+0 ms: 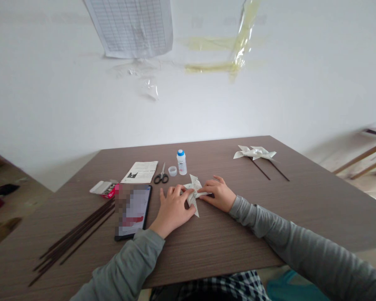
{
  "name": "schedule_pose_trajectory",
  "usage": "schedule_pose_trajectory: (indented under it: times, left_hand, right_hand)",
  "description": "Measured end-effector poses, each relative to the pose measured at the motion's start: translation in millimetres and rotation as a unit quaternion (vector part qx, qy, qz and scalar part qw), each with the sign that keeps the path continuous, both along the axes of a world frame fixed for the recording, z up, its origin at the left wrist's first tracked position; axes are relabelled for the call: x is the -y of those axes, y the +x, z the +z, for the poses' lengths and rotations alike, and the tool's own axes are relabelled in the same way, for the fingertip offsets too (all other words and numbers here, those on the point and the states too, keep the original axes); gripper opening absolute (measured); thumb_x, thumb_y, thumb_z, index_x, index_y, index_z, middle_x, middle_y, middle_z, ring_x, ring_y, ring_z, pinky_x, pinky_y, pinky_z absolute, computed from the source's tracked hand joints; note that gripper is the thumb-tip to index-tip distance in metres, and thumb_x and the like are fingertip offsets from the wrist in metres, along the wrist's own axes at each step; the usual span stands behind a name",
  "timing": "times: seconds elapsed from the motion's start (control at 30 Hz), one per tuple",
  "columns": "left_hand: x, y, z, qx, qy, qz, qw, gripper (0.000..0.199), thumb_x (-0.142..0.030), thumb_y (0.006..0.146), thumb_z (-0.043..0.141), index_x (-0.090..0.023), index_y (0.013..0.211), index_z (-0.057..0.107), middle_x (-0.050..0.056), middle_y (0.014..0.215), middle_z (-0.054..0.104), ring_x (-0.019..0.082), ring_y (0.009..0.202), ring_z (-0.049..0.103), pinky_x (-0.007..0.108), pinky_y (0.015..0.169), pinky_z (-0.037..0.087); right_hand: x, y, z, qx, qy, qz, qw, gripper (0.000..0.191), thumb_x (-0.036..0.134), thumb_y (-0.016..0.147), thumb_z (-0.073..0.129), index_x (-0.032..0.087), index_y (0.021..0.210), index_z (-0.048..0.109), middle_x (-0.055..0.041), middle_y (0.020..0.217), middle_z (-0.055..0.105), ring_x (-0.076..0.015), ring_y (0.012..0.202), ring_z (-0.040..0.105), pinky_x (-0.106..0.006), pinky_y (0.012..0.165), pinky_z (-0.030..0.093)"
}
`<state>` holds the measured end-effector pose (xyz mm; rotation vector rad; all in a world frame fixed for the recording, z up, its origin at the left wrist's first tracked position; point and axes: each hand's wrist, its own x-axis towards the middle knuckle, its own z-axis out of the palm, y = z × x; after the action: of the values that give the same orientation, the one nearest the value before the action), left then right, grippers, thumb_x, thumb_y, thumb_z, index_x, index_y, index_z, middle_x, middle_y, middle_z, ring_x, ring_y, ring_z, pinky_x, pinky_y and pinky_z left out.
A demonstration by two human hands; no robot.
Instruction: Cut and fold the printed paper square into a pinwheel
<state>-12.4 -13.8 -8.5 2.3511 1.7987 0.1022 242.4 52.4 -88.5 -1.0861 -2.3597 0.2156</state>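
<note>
A paper pinwheel made from printed sheet lies on the table in front of me, its pointed blades spread around the middle. My left hand grips it from the left, with bent fingertips near its centre and the thumb by the lower blade. From the right, my right hand pinches the right blade between thumb and fingers. Both hands partly cover the paper. Just beyond the pinwheel stands a white bottle with a blue cap, and beside it a small clear plastic cup.
Black-handled scissors and printed paper sheets lie beyond my left hand. Left of it are a phone, an opened small red-and-white box and several dark sticks. Two finished pinwheels on sticks rest at the back right.
</note>
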Motion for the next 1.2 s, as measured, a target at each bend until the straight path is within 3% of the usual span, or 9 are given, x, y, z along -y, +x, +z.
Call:
schedule_pose_trajectory:
  times: [0.3, 0.83, 1.07, 1.2]
  left_hand:
    - [-0.6, -0.7, -4.4, 0.010, 0.016, 0.001, 1.000, 0.070, -0.031, 0.111, 0.083, -0.039, 0.180, 0.081, 0.016, 0.176, 0.079, 0.050, 0.169, 0.066, 0.094, 0.154, 0.033]
    - [1.4, -0.2, 2.4, 0.003, 0.011, 0.007, 1.000, 0.063, -0.032, 0.112, 0.087, -0.043, 0.174, 0.087, 0.013, 0.173, 0.080, 0.048, 0.170, 0.068, 0.089, 0.156, 0.036]
    - [1.8, -0.5, 2.1, 0.003, 0.005, 0.000, 1.000, 0.065, -0.032, 0.112, 0.083, -0.041, 0.176, 0.085, 0.015, 0.175, 0.079, 0.049, 0.169, 0.066, 0.095, 0.154, 0.032]
    - [2.0, -0.6, 0.4, 0.003, 0.013, 0.001, 1.000, 0.064, -0.033, 0.112, 0.083, -0.043, 0.175, 0.085, 0.013, 0.173, 0.080, 0.048, 0.168, 0.067, 0.093, 0.154, 0.033]
  right_hand:
    - [-0.4, 0.8, -0.5, 0.000, 0.013, -0.001, 1.000, 0.020, 0.039, 0.122, 0.092, 0.036, 0.140, 0.101, -0.0070, 0.118, 0.093, -0.0294, 0.114, 0.089, -0.067, 0.143, 0.051]
    - [0.2, -0.1, -1.1, 0.003, -0.001, -0.001, 1.000, 0.022, 0.041, 0.124, 0.090, 0.035, 0.143, 0.100, -0.0080, 0.120, 0.093, -0.0300, 0.116, 0.088, -0.070, 0.145, 0.047]
    - [0.0, 0.3, -1.2, -0.001, 0.014, 0.002, 1.000, 0.020, 0.040, 0.124, 0.088, 0.035, 0.140, 0.100, -0.0076, 0.118, 0.094, -0.0290, 0.113, 0.088, -0.067, 0.142, 0.051]
    - [0.0, 0.3, -0.9, 0.003, 0.010, 0.002, 1.000, 0.021, 0.039, 0.124, 0.089, 0.034, 0.141, 0.100, -0.0086, 0.120, 0.094, -0.0301, 0.115, 0.089, -0.070, 0.144, 0.050]
